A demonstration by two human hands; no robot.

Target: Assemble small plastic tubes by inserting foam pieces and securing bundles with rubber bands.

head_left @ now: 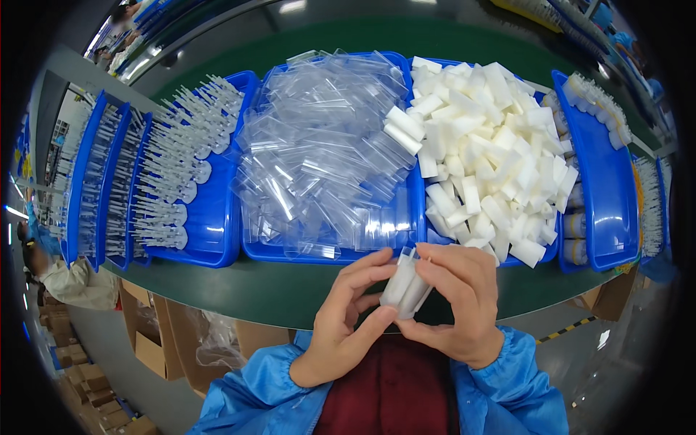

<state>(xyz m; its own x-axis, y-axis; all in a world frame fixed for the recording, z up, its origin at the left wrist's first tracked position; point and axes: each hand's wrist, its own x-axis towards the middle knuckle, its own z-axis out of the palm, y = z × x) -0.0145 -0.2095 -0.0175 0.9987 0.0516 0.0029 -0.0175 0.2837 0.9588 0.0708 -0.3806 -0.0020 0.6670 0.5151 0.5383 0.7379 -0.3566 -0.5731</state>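
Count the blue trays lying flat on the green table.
4. From the left: tray of syringe-like parts, tray of clear sleeves, tray of white foam blocks, right tray. More stand on edge far left, possibly others hidden.

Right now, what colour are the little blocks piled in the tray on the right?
White. The blocks fill a blue tray, seen best in the head view.
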